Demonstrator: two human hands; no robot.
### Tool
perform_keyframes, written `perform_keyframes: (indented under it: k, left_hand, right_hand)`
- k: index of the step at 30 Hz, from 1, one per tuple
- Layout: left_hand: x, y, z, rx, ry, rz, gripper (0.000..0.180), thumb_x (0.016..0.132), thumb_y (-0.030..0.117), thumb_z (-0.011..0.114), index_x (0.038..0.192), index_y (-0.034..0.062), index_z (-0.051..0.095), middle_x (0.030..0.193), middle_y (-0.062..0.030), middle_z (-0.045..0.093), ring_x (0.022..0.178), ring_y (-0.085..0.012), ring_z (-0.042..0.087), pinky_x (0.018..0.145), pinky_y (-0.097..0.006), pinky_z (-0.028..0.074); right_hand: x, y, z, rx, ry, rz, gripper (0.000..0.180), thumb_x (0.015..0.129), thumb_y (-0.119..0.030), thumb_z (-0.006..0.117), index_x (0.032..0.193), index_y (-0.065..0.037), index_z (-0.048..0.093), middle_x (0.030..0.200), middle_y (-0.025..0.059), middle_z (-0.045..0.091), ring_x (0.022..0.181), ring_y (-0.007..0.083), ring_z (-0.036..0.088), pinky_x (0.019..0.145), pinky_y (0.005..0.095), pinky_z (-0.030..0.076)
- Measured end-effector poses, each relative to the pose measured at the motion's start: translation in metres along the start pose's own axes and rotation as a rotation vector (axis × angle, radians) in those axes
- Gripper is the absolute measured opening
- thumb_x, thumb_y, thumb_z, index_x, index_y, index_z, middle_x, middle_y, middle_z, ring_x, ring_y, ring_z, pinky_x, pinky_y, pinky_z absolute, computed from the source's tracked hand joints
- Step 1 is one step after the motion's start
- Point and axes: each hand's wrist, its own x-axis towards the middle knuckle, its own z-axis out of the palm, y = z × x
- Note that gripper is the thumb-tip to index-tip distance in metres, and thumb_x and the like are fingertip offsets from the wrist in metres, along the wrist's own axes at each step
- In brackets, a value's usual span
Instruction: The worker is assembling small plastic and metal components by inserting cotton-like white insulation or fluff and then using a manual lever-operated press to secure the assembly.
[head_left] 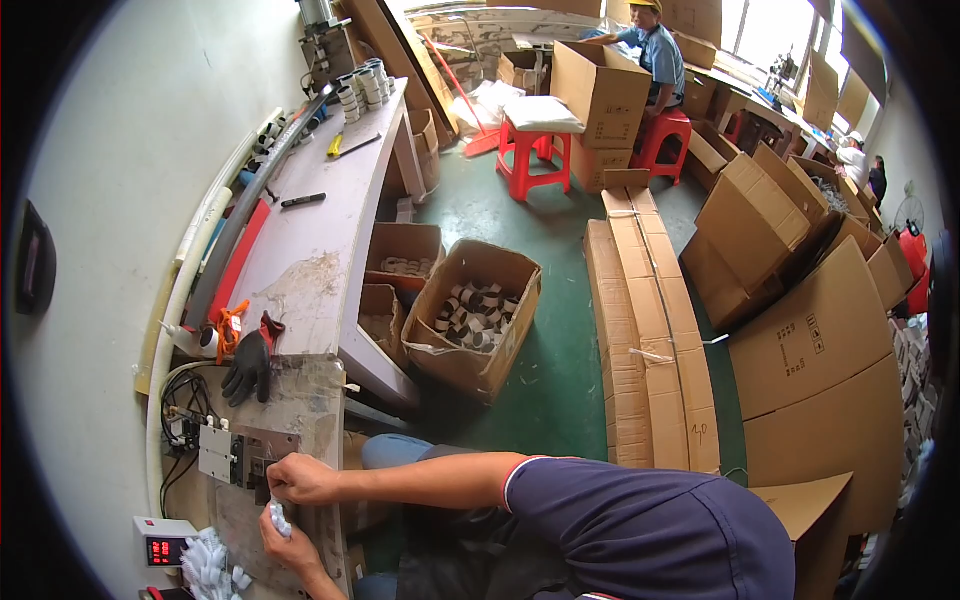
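My left hand (pixel 292 547) grips a small white plastic part (pixel 279 518) at the near end of a worn workbench (pixel 310 280). Just above it, my right hand (pixel 300 478) has its fingers curled against a dark metal fixture (pixel 252 462) bolted to the bench; I cannot see anything held in it. A heap of similar white parts (pixel 210 565) lies left of my left hand. My right arm, in a dark blue sleeve, reaches in from the right.
A small box with a red digit display (pixel 165 546) and wiring sit by the fixture. A black glove (pixel 248 366) lies on the bench. Beside the bench stands an open carton of rings (pixel 476 316). Flat cardboard stacks (pixel 650 340), red stools (pixel 530 150) and a seated person (pixel 655 50) are beyond.
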Motion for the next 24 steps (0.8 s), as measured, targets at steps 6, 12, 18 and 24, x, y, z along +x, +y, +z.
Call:
perform_keyframes:
  k: [6,12,18,24]
  left_hand:
    - [0.0004,0.0013,-0.0005,-0.002,0.007,0.007,0.022,0.088,-0.002,0.06,0.109,-0.0039,0.064,0.1,-0.0224,0.068,0.095,-0.0416,0.067,0.084,-0.045,0.052]
    - [0.0001,0.0001,-0.0005,-0.004,0.002,-0.001,0.021,0.089,-0.001,0.06,0.11,-0.0038,0.064,0.1,-0.0225,0.068,0.095,-0.0419,0.067,0.084,-0.046,0.052]
    - [0.001,0.0021,-0.0001,-0.003,0.007,0.001,0.02,0.09,0.0,0.059,0.109,-0.0038,0.064,0.1,-0.0221,0.069,0.095,-0.0414,0.067,0.084,-0.045,0.052]
    - [0.0006,-0.0032,0.0005,-0.011,0.001,-0.001,0.021,0.09,0.0,0.059,0.109,-0.0036,0.064,0.101,-0.022,0.069,0.096,-0.041,0.067,0.084,-0.045,0.052]
  right_hand:
    - [0.0002,-0.0014,0.0003,0.021,0.005,-0.001,0.014,0.08,-0.015,0.067,0.083,-0.001,0.066,0.077,0.0192,0.066,0.076,0.0374,0.067,0.068,0.0435,0.051]
    - [-0.0008,-0.0028,-0.0004,0.024,0.008,-0.006,0.014,0.08,-0.015,0.067,0.084,-0.001,0.066,0.077,0.0192,0.066,0.076,0.0372,0.067,0.068,0.0434,0.051]
    - [-0.0005,-0.0029,-0.0007,0.023,0.007,-0.006,0.014,0.081,-0.015,0.067,0.084,-0.001,0.066,0.078,0.0192,0.066,0.076,0.0372,0.067,0.068,0.0433,0.051]
    - [-0.0005,-0.0034,-0.0003,0.035,0.009,0.003,0.015,0.08,-0.015,0.068,0.084,-0.001,0.067,0.078,0.02,0.066,0.076,0.0373,0.067,0.067,0.0433,0.051]
